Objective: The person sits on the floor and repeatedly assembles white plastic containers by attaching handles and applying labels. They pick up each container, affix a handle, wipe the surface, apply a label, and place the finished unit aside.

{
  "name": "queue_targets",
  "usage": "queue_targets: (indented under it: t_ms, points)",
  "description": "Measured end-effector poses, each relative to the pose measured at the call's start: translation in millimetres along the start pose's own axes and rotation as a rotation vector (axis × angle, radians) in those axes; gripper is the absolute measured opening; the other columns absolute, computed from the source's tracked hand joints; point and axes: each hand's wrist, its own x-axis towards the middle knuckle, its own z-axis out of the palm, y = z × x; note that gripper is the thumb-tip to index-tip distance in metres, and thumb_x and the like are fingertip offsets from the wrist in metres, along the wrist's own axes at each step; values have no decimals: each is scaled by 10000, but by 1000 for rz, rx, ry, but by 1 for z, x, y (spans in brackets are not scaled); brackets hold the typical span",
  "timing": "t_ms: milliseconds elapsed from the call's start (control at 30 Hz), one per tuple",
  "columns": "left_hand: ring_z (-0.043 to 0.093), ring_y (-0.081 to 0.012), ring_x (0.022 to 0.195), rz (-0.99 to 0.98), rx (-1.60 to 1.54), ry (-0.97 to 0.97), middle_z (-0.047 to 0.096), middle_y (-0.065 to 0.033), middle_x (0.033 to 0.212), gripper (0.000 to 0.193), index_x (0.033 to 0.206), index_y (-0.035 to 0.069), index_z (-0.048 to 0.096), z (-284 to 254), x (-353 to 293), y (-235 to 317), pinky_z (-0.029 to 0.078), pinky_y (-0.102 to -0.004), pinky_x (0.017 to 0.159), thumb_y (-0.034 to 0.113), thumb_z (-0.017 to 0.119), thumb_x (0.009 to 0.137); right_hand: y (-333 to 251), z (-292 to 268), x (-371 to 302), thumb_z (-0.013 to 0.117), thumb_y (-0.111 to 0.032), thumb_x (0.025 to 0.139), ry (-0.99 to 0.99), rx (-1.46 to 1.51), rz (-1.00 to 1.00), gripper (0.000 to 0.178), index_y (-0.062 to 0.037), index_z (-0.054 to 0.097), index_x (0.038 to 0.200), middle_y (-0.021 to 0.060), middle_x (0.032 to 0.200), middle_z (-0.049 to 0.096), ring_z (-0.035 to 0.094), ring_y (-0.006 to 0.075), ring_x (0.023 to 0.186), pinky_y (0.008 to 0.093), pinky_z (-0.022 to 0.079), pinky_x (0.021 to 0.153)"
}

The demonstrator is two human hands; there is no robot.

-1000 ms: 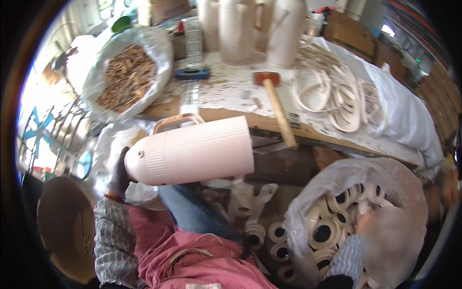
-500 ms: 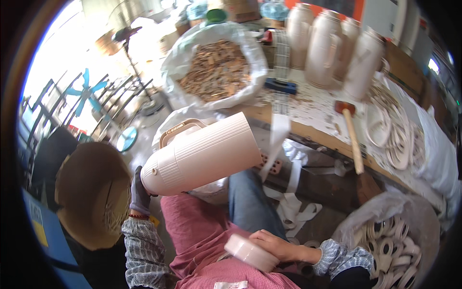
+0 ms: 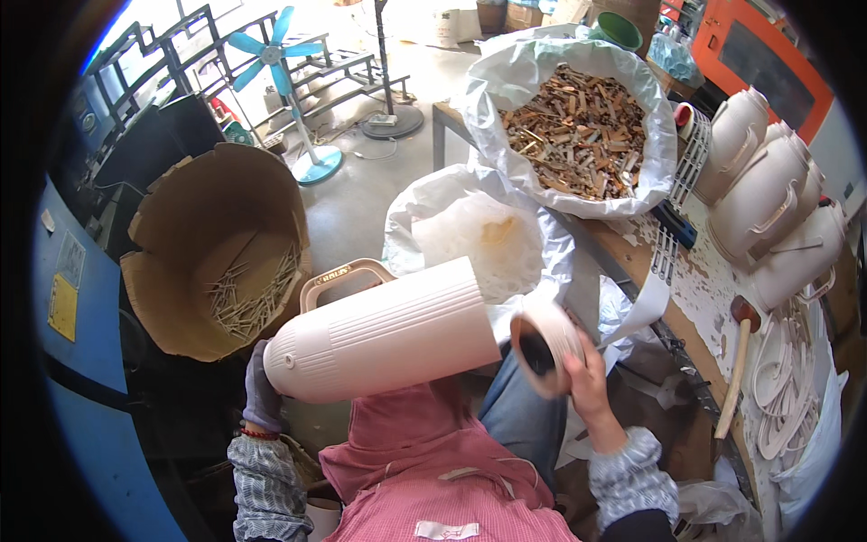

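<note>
A pale pink thermos jug shell (image 3: 388,334) with ribbed sides and a tan handle (image 3: 348,271) lies nearly level across my lap. My left hand (image 3: 264,390), in a grey glove, is closed round its narrower end at the left; part of those fingers is hidden behind the shell. In my bare right hand (image 3: 591,388) is a matching pale pink ring (image 3: 569,336), its dark hollow facing the shell. The ring is slightly blurred and sits just right of the shell's wide end, with a small gap between them.
A torn cardboard drum (image 3: 149,298) with thin sticks stands left, beside a blue cabinet (image 3: 86,425). Ahead are a white sack (image 3: 411,212) and a sack of brown chips (image 3: 578,135). The right-hand bench carries several jug shells (image 3: 768,199) and a wooden-handled mallet (image 3: 733,379).
My right hand has risen from my lap with the ring to the shell's wide end. My left hand still holds the shell. The view has swung, shifting the surroundings to the right.
</note>
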Motion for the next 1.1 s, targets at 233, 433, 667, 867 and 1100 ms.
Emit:
queue_targets:
  t_ms: [233, 433, 667, 867, 1100]
  points:
    - [622, -153, 864, 100, 195, -145, 649, -51, 964, 252, 1063, 58, 589, 33, 9, -30, 507, -296, 763, 263, 479, 968, -44, 55, 37, 684, -100, 768, 173, -530, -763, 382, 46, 625, 1116, 150, 872, 584, 569, 266, 720, 334, 471, 675]
    - [650, -203, 895, 144, 567, -387, 651, -83, 1040, 408, 1156, 46, 562, 10, 23, -67, 538, -298, 730, 92, 719, 783, -92, 64, -3, 788, -148, 620, -26, -698, -1020, 385, -36, 711, 979, 92, 797, 588, 549, 228, 640, 330, 455, 544]
    - [617, -211, 725, 322, 354, -181, 638, -75, 825, 232, 942, 75, 613, 56, 24, 8, 496, -329, 635, 268, 484, 948, -48, 43, 3, 685, -184, 812, 306, -408, -555, 358, 61, 634, 1067, 104, 816, 567, 545, 198, 703, 303, 429, 613]
    - [604, -183, 812, 536, 622, -297, 608, -89, 934, 179, 1002, 8, 601, 61, 13, 18, 506, -301, 706, 134, 505, 919, -64, 31, 5, 705, -253, 828, 171, -401, -666, 414, 66, 639, 1083, 87, 836, 578, 542, 169, 718, 272, 425, 626]
    - [611, -182, 721, -44, 86, -284, 609, -79, 885, 208, 1010, 50, 595, 41, 17, -46, 509, -294, 607, 196, 454, 964, -70, 41, -9, 723, -139, 765, 214, -676, -797, 321, 38, 646, 1022, 119, 812, 575, 558, 240, 679, 332, 457, 596]
